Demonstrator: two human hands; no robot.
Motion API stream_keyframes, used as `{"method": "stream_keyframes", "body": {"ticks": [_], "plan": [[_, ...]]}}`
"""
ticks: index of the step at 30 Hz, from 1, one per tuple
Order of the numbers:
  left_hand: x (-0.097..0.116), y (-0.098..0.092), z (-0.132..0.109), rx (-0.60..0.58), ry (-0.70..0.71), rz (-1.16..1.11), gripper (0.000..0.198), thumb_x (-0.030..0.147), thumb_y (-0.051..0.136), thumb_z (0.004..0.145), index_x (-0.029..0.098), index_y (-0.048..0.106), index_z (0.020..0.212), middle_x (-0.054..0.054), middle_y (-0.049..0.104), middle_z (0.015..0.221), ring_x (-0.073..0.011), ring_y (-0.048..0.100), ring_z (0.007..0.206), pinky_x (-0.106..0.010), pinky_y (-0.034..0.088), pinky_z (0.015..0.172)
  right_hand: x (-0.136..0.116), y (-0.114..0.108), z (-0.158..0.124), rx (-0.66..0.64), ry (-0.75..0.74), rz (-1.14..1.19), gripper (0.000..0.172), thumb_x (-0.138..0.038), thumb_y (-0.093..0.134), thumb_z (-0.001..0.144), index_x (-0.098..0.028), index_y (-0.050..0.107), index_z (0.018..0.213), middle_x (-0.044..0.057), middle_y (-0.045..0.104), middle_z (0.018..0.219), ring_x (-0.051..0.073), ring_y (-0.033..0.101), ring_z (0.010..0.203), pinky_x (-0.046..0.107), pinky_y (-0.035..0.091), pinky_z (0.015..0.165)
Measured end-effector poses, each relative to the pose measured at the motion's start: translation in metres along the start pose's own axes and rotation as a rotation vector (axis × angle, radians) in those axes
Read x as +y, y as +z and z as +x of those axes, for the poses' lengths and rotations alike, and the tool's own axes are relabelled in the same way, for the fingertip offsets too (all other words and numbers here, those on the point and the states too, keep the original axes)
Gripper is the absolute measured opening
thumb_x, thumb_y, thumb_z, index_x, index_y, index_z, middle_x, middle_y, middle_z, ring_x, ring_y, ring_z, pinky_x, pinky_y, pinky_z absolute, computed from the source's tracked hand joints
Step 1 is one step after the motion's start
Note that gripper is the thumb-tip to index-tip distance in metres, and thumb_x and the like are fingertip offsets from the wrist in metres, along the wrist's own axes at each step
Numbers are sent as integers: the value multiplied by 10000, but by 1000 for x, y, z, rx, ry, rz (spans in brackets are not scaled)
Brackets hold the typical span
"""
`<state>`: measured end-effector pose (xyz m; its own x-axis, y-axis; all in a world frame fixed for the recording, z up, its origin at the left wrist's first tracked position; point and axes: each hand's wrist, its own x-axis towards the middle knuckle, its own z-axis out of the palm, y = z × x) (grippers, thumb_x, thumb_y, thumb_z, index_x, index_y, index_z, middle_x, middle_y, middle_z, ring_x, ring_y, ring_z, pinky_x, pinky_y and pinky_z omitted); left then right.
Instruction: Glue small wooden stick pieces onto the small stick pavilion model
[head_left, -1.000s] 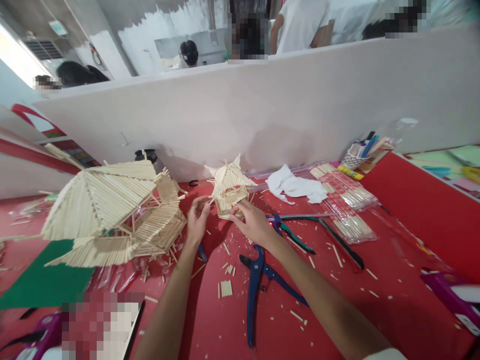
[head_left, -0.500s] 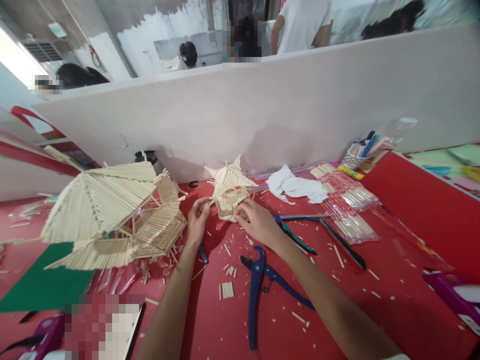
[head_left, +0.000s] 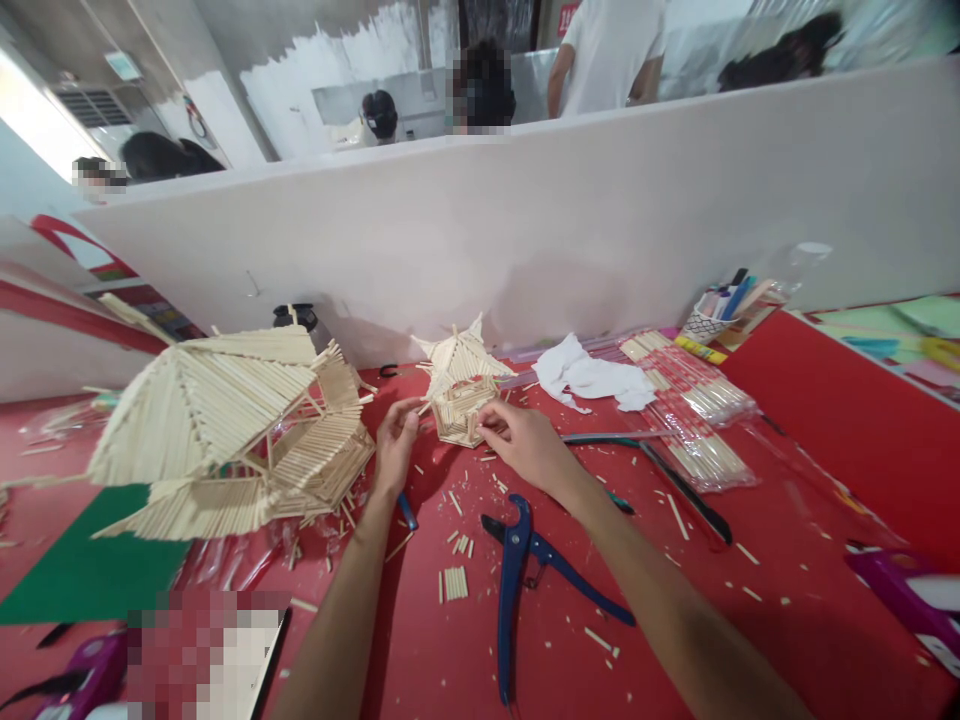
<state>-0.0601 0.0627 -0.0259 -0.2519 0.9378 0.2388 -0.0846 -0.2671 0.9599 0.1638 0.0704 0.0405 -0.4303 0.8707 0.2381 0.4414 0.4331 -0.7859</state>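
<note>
A small pavilion model (head_left: 459,385) made of thin wooden sticks stands tilted on the red table (head_left: 795,430) near the white partition. My left hand (head_left: 395,443) pinches its left roof edge with fingers closed. My right hand (head_left: 525,443) grips the model's base from the right, fingers curled around it. Blue-handled cutters (head_left: 517,580) lie open on the table just in front of my right forearm. A little bundle of cut sticks (head_left: 451,582) lies beside them.
A large stick-built house model (head_left: 225,430) stands at the left over a green sheet (head_left: 82,575). Packs of sticks (head_left: 694,410), a white cloth (head_left: 592,378), a pen cup (head_left: 709,315) and green-handled pliers (head_left: 619,500) lie at the right. Other people stand beyond the partition (head_left: 525,220).
The small model has tipped further toward me, showing more of its underside. My right hand has slid slightly right and forward along the base. My left hand has stayed on the roof edge.
</note>
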Motion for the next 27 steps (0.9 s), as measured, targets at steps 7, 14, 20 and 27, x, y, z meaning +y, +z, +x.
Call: {"method": "stream_keyframes", "body": {"ticks": [7,14,20,27], "plan": [[1,-2,-1,15,-25,-72,315,460,665,828,205,638,1011,-65,684,1041,-203,665,962,-323,537,841,2,3,0,-39,-20,22,30,-205,629,880,-219,646,900,12,730,879,149,688,809,258,511,755],[5,-9,-3,-81,-86,163,228,367,705,777,191,567,819,28,598,684,-121,565,611,-240,470,633,-6,7,-2,-66,-39,44,49,-194,640,856,-198,673,820,6,722,826,134,654,740,231,475,708],[20,-7,-16,-168,-65,162,319,482,637,849,182,585,755,1,604,697,-132,560,651,-252,462,683,0,21,-5,-76,-41,91,57,-237,662,848,-206,709,853,15,743,834,155,674,756,248,490,720],[30,1,-24,-416,-129,239,290,410,800,697,172,655,779,-17,670,749,-163,616,704,-289,500,723,-7,27,-7,-37,-18,109,107,-227,628,875,-211,733,886,22,754,877,162,682,778,256,495,730]]}}
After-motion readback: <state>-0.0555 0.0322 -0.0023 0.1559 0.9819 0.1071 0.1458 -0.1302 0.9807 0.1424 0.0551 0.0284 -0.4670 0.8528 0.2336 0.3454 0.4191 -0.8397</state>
